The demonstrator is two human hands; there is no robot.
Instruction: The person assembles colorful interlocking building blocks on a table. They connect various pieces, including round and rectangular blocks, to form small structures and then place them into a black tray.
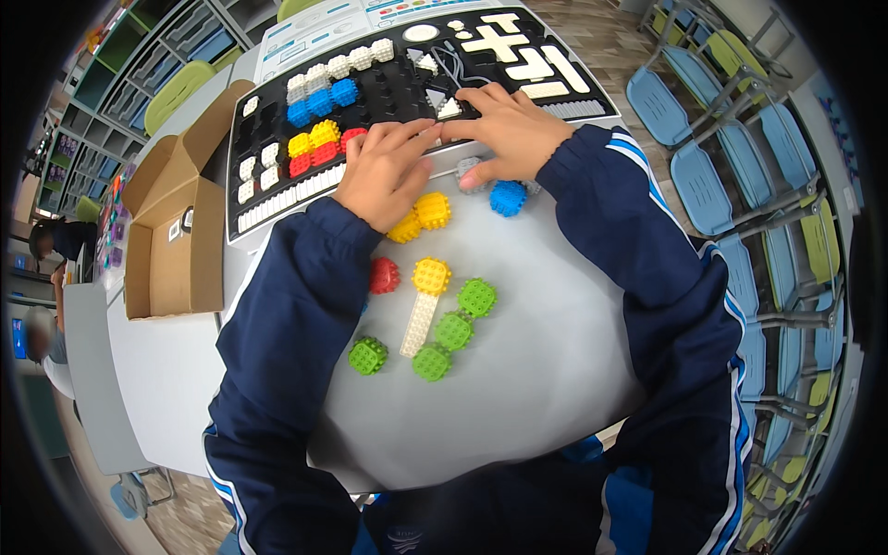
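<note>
My left hand (387,174) rests over the front edge of the black parts tray (384,109), fingers stretched forward and thumb apart. Close beside it, my right hand (509,131) lies over the same edge, its fingers spread near small white triangular pieces (449,108). The two hands' fingertips almost meet, and nothing shows held in either. Just below the left hand are yellow knobbed blocks (433,211). Under the right hand sit a blue knobbed block (508,198) and grey ones (470,174), partly hidden.
Nearer on the grey table (546,351) lie a yellow block on a white studded strip (420,324), joined green blocks (454,330), a single green block (368,355) and a red block (384,276). An open cardboard box (176,240) stands left. Stacked blue chairs (700,185) are at right.
</note>
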